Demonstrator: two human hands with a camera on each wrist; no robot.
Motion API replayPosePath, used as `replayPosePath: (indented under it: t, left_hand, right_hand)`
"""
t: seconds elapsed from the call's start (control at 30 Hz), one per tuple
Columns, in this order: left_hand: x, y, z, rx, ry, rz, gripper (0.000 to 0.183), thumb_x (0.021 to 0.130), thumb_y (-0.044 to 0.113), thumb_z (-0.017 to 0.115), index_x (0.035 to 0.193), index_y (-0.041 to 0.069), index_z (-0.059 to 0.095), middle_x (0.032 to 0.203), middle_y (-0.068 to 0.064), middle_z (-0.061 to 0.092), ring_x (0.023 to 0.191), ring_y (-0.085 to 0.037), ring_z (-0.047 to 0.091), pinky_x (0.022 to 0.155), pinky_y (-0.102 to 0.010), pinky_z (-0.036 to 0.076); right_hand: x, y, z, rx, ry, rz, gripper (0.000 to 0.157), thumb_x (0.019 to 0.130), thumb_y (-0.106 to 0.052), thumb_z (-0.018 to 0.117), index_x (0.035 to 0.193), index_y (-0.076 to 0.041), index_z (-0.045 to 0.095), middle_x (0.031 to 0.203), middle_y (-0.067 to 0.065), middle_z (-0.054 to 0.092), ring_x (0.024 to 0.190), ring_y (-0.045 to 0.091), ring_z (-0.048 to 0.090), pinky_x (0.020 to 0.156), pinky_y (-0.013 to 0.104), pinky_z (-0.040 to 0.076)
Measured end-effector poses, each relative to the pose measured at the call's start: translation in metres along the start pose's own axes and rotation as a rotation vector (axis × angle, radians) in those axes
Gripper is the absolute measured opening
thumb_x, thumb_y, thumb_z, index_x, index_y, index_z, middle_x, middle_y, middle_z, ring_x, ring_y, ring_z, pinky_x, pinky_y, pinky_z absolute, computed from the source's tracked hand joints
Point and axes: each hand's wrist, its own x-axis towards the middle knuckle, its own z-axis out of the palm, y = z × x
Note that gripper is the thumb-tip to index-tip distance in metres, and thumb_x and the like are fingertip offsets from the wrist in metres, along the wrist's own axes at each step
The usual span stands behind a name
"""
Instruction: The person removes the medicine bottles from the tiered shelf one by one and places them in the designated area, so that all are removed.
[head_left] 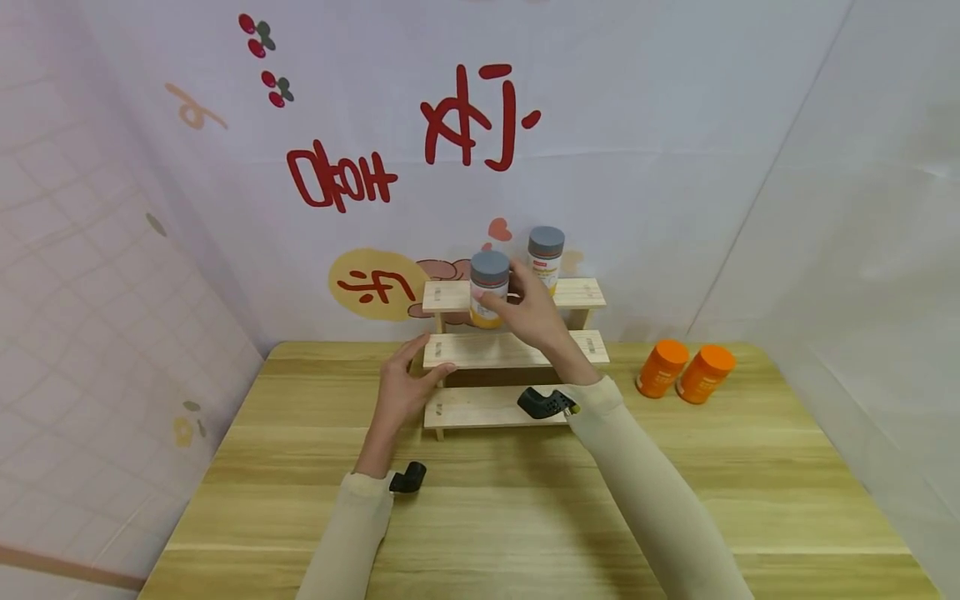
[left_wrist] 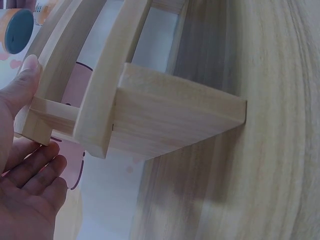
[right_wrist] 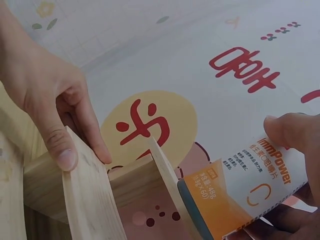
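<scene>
My right hand (head_left: 534, 312) holds a supplement bottle (head_left: 489, 287) with a grey lid, white label and yellow-orange lower part. The bottle is in front of the left part of a three-tier wooden display shelf's top plank (head_left: 447, 293); whether it touches the wood I cannot tell. In the right wrist view the label of the bottle (right_wrist: 245, 185) faces the camera, with fingers and thumb around it. My left hand (head_left: 401, 387) grips the left end of the middle plank (head_left: 487, 350), thumb in front and fingers behind. A second grey-lidded bottle (head_left: 546, 258) stands on the top plank's right part.
Two orange bottles (head_left: 662, 368) with orange lids stand on the wooden table (head_left: 480, 517), right of the shelf. A white printed curtain (head_left: 637, 125) hangs close behind. The lowest plank (head_left: 472, 408) is partly covered by the right wrist's black camera mount (head_left: 546, 403).
</scene>
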Motion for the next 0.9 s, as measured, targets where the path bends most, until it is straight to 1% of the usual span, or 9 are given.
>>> replayPosePath:
  t: [0.17,0.33,0.47,0.63,0.73,0.9]
  left_hand:
    - [0.000,0.000,-0.001,0.005,-0.001,0.006,0.081,0.085,0.050,0.081,0.153,0.018,0.051,0.158,-0.009,0.048,0.151,-0.031,0.039,0.120,-0.055,0.039]
    - [0.002,0.000,0.000,0.005,-0.001,0.008,0.082,0.084,0.050,0.082,0.153,0.019,0.051,0.158,-0.008,0.048,0.151,-0.029,0.039,0.121,-0.052,0.038]
    - [0.002,0.000,0.000,-0.004,-0.003,0.021,0.083,0.084,0.049,0.083,0.153,0.015,0.051,0.158,-0.010,0.049,0.150,-0.031,0.040,0.121,-0.052,0.038]
    - [0.001,0.000,-0.001,-0.001,-0.004,0.026,0.085,0.083,0.048,0.083,0.152,0.011,0.051,0.158,-0.013,0.048,0.150,-0.034,0.040,0.121,-0.054,0.038]
    - [0.000,0.000,-0.002,0.003,-0.009,0.028,0.085,0.084,0.048,0.083,0.152,0.010,0.050,0.158,-0.014,0.048,0.150,-0.034,0.040,0.121,-0.054,0.038]
    - [-0.001,-0.002,-0.004,0.003,-0.005,0.019,0.085,0.083,0.049,0.083,0.152,0.012,0.051,0.157,-0.012,0.049,0.150,-0.032,0.041,0.121,-0.052,0.039]
  right_hand:
    - [-0.008,0.001,0.000,0.006,-0.001,0.008,0.061,0.097,-0.032,0.073,0.152,-0.024,0.046,0.138,0.010,0.063,0.126,0.028,0.063,0.105,0.049,0.054]
    - [-0.019,0.002,0.000,0.015,0.021,0.004,0.062,0.096,-0.032,0.074,0.152,-0.025,0.046,0.137,0.009,0.064,0.126,0.026,0.063,0.107,0.047,0.053]
    - [-0.027,0.004,0.001,0.012,0.023,0.010,0.063,0.097,-0.032,0.073,0.153,-0.028,0.044,0.139,0.008,0.063,0.128,0.026,0.063,0.108,0.048,0.052]
    - [-0.038,0.006,0.001,0.017,0.032,0.028,0.064,0.097,-0.030,0.073,0.154,-0.027,0.043,0.139,0.009,0.063,0.128,0.027,0.063,0.110,0.048,0.051]
    - [-0.044,0.009,0.001,0.018,0.050,0.037,0.064,0.097,-0.030,0.074,0.153,-0.025,0.044,0.137,0.009,0.065,0.126,0.027,0.064,0.109,0.048,0.051]
    - [-0.053,0.014,0.001,0.001,0.071,0.025,0.062,0.096,-0.029,0.074,0.151,-0.021,0.047,0.135,0.010,0.066,0.124,0.028,0.065,0.108,0.048,0.052]
